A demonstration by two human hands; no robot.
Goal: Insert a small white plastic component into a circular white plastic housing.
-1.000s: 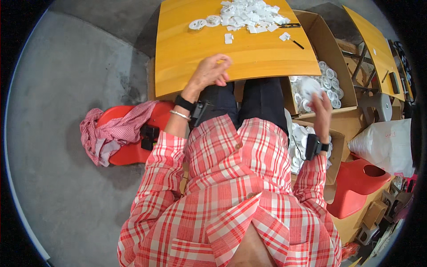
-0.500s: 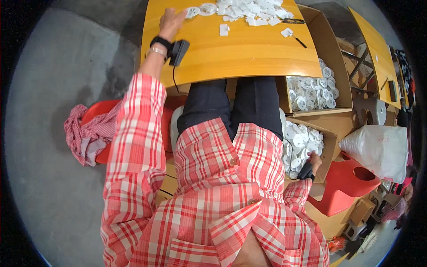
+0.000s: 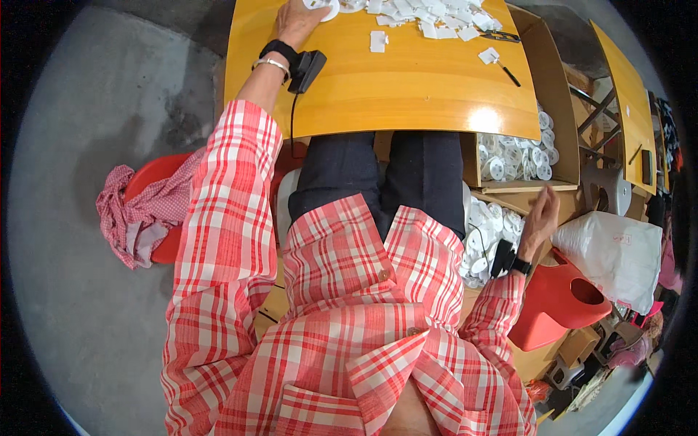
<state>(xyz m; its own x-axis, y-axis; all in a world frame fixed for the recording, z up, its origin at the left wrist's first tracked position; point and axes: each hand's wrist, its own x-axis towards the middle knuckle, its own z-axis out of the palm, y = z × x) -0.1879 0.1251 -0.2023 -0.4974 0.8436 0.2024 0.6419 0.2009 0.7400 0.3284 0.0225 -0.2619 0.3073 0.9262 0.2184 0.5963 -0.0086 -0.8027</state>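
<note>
At the far left of the table, my left hand [image 3: 299, 22] is closed on the edge of a round white plastic disc [image 3: 331, 9]; the top of the picture cuts off part of the fingers. A second white disc [image 3: 353, 4] lies just right of it. My right hand [image 3: 539, 216] hovers low on the right, with fingers stretched out and nothing visible in them. It is beside the smaller cardboard box, whose many white round discs [image 3: 481, 231] show to its left. Both wrists wear black straps with small black devices.
On the yellow table [image 3: 407, 94] lie a heap of small white pieces [image 3: 436, 13], a single white piece [image 3: 378, 41], a black-handled tool [image 3: 509, 74] and dark pliers [image 3: 502, 36]. A larger box of discs [image 3: 509, 156], a red stool [image 3: 560, 305] and a white sack [image 3: 614, 251] stand right.
My right hand has risen out of the smaller disc box, moving up and right. My left hand has shifted right onto the nearest white disc on the table.
</note>
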